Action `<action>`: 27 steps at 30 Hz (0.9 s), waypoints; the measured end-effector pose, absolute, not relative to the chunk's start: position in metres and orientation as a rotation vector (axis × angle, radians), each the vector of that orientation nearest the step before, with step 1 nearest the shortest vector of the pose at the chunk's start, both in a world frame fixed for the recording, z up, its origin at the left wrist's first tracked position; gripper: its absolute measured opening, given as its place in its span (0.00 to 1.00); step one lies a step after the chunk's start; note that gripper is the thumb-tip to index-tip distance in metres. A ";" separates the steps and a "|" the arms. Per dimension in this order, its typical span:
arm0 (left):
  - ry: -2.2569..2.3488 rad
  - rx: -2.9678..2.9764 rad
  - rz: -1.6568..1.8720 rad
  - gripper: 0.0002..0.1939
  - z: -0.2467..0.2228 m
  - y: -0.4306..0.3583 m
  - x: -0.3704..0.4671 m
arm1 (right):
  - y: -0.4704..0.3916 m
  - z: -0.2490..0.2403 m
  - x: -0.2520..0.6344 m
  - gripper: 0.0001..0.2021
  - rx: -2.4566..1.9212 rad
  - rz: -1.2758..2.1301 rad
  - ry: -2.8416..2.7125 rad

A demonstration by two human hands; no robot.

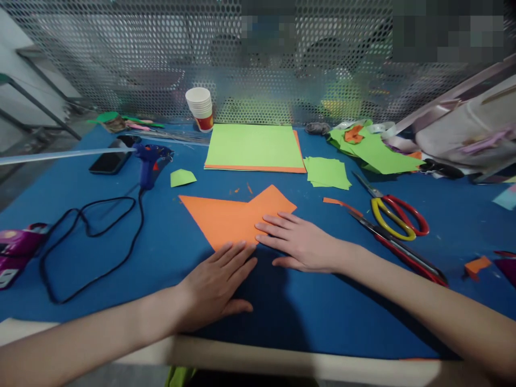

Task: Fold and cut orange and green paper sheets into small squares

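A folded sheet of orange paper (237, 217) lies on the blue table in front of me, with one point to the left and a squarer flap at the upper right. My left hand (223, 282) rests flat, its fingertips on the paper's lower edge and its thumb stretched out on the table. On the paper's right part my right hand (296, 239) lies palm down with the fingers spread. Both hands cover some of the lower edge. Neither grips anything.
Scissors (393, 212) and a red-handled cutter (403, 250) lie to the right. Beyond are green sheets (253, 145), small green squares (328, 172) and paper cups (200, 110). A glue gun (149, 161) with a looped cord and a phone (115, 156) are at left.
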State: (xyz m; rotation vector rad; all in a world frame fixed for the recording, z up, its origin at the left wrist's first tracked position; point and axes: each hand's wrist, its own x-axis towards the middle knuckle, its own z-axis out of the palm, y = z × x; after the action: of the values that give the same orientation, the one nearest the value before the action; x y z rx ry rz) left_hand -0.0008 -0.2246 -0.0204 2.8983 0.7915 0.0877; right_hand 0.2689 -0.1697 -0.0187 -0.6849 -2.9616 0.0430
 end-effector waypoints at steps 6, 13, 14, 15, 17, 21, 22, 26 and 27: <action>0.769 2.969 0.190 0.30 -0.015 -0.223 0.004 | -0.220 -0.010 0.259 0.25 -1.081 -0.055 -2.784; 0.732 2.991 0.256 0.33 -0.023 -0.225 0.011 | -0.224 -0.020 0.245 0.38 -1.026 0.187 -2.798; 0.727 2.987 0.248 0.34 -0.023 -0.225 0.010 | -0.223 -0.022 0.245 0.41 -1.048 0.246 -2.808; 0.719 2.982 0.236 0.35 -0.023 -0.225 0.009 | -0.223 -0.024 0.246 0.43 -1.073 0.301 -2.813; 0.697 2.958 0.201 0.39 -0.022 -0.225 0.006 | -0.223 -0.026 0.247 0.45 -1.098 0.398 -2.806; 0.682 2.891 0.145 0.43 -0.020 -0.223 0.004 | -0.224 -0.027 0.249 0.47 -1.100 0.488 -2.787; 0.687 2.877 0.140 0.44 -0.021 -0.223 0.004 | -0.224 -0.028 0.249 0.48 -1.102 0.491 -2.789; 0.711 2.847 0.136 0.46 -0.024 -0.223 0.003 | -0.224 -0.029 0.251 0.49 -1.114 0.486 -2.793; 0.714 2.847 0.131 0.47 -0.024 -0.223 0.003 | -0.225 -0.029 0.253 0.49 -1.121 0.474 -2.798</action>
State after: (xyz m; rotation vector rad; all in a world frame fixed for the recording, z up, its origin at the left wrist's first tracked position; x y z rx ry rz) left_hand 0.0033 -0.2227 -0.0236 2.8473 0.7144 0.1305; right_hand 0.2527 -0.2246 -0.0293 -1.1208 -2.7976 0.4736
